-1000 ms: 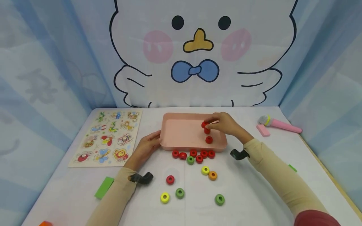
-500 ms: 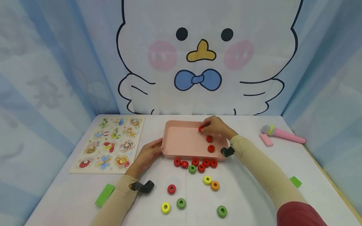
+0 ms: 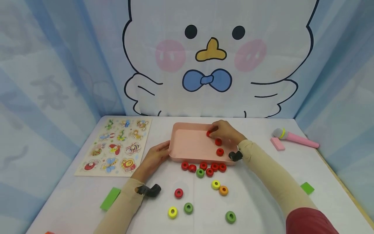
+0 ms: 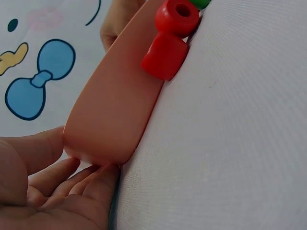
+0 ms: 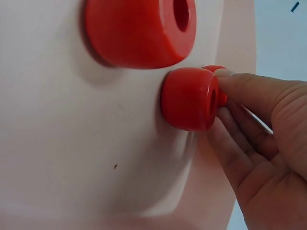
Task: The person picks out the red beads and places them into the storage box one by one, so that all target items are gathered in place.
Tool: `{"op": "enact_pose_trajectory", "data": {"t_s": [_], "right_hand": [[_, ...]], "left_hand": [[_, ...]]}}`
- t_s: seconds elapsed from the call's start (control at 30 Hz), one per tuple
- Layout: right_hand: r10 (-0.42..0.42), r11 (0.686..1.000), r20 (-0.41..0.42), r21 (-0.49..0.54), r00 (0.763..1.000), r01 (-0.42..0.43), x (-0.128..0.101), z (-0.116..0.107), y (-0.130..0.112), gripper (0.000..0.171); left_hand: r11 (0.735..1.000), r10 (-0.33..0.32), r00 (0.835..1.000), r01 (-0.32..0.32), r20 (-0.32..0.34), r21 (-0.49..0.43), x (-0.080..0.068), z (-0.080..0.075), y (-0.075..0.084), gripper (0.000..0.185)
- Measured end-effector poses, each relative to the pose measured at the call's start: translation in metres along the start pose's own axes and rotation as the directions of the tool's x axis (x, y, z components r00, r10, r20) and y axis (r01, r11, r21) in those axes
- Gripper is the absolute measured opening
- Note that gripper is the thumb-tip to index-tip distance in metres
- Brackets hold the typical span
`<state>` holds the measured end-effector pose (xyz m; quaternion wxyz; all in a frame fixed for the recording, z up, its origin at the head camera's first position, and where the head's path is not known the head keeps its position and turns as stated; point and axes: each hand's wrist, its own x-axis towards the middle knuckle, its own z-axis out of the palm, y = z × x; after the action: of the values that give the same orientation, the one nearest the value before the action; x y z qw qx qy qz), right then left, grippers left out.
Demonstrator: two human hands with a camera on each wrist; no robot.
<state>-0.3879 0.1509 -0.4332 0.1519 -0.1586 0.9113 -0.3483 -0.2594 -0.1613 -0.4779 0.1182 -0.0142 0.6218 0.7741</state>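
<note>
Resting inside the shallow pink plastic tray [image 3: 187,146], the right hand [image 3: 225,131] has its fingertips [image 5: 240,86] on a small red ring-shaped bead [image 3: 208,133] at the tray's far right part; fingers curl round the bead, wrist view shows it sitting on the tray floor with a fingertip pressed against its end. Whether the thumb is also on it, cannot tell. Two more red beads [image 3: 218,141] lie in the tray just near of the hand, one behind the other. Left hand [image 3: 155,157] is at the tray's left near corner, fingers relaxed and straight against the wall, thumb on the side; wrist view shows the fingers [image 4: 91,179] touching under the corner, not wrapped around it.

Outside the tray, just against its near wall, a row of red beads [image 3: 203,166] with one green bead [image 3: 200,173] among them. Nearer on the white table [image 3: 263,182]: yellow bead [image 3: 215,184] touching an orange bead [image 3: 223,190], a lone red bead [image 3: 178,193], another yellow [image 3: 172,212], two more green [image 3: 188,208].

Far left, wooden insect peg puzzle board [image 3: 115,146]. Right side, pink toy microphone [image 3: 295,138] beside a pink block [image 3: 277,144]. Green flat blocks [image 3: 110,199] on near left and right.
</note>
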Motion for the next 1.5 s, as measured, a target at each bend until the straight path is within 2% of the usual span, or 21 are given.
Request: {"op": "enact_pose_trajectory", "data": {"t_s": [0.2,0.27,0.4,0.5,0.6,0.73,0.87,1.0,1.27,1.5], "right_hand": [[-0.04,0.997,-0.046,-0.066,0.998,0.037,-0.008,-0.005,-0.005,0.03],[-0.078,0.994,-0.068,-0.079,0.995,0.073,-0.016,-0.006,-0.012,0.032],[-0.169,0.984,-0.061,-0.068,0.984,0.165,-0.039,-0.003,-0.032,0.034],[-0.274,0.96,-0.036,-0.07,0.961,0.272,-0.063,0.007,-0.046,0.032],[-0.395,0.916,-0.007,-0.079,0.919,0.394,-0.084,0.021,-0.053,0.029],[-0.468,0.882,0.048,-0.042,0.883,0.47,-0.105,0.038,-0.061,0.026],[-0.471,0.878,0.103,-0.041,0.876,0.477,-0.117,0.053,-0.068,0.024],[-0.48,0.866,0.147,-0.081,0.865,0.494,-0.12,0.066,-0.069,0.023],[-0.521,0.814,0.191,-0.182,0.832,0.551,-0.121,0.082,-0.07,0.02],[-0.495,0.794,0.199,-0.291,0.846,0.533,-0.122,0.087,-0.071,0.023]], "left_hand": [[1.0,0.018,1.0,-0.018,0.025,-0.011,0.001,0.002,-0.001,0.052],[1.0,0.02,0.999,-0.02,0.031,-0.015,0.001,0.001,0.0,0.052],[1.0,0.013,1.0,-0.013,0.026,-0.012,0.0,0.0,0.004,0.053],[1.0,0.015,1.0,-0.015,0.023,-0.013,-0.001,-0.001,0.006,0.054],[1.0,0.015,1.0,-0.014,0.015,-0.025,0.0,-0.001,0.005,0.053],[0.999,0.02,1.0,-0.02,0.012,-0.031,0.0,-0.003,0.005,0.052],[0.999,0.016,1.0,-0.016,0.014,-0.034,0.0,-0.003,0.004,0.053],[1.0,0.001,1.0,-0.001,0.006,-0.022,0.0,-0.003,0.003,0.053],[1.0,0.002,1.0,-0.002,0.014,-0.019,-0.002,0.0,0.004,0.053],[1.0,-0.002,1.0,0.002,0.014,-0.017,-0.002,0.001,0.004,0.052]]}}
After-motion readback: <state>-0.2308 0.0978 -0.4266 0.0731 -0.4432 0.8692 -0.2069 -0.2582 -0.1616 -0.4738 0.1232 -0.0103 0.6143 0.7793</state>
